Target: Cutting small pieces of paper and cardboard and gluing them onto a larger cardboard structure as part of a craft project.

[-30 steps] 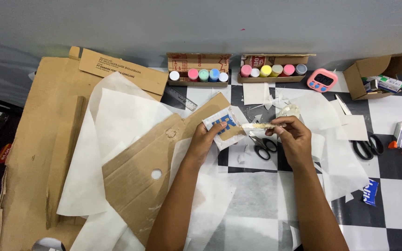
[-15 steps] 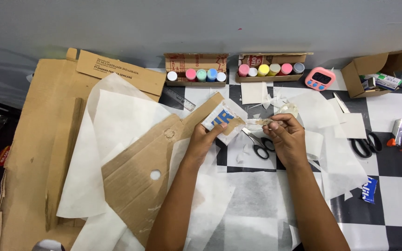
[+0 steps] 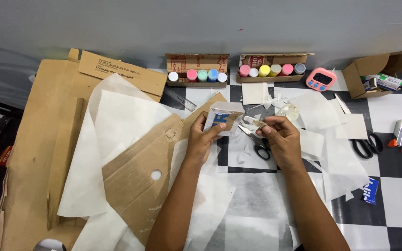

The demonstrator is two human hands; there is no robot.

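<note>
Two hands at frame centre: left hand (image 3: 201,139) gripped small white card piece (image 3: 224,118); right hand (image 3: 280,135) pinched thin strip (image 3: 255,122) above black scissors (image 3: 257,142). Judged light, flimsy, crease-prone; best held by edges.

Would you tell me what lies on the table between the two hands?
In the head view, black-handled scissors lie between the left hand and right hand.
</note>
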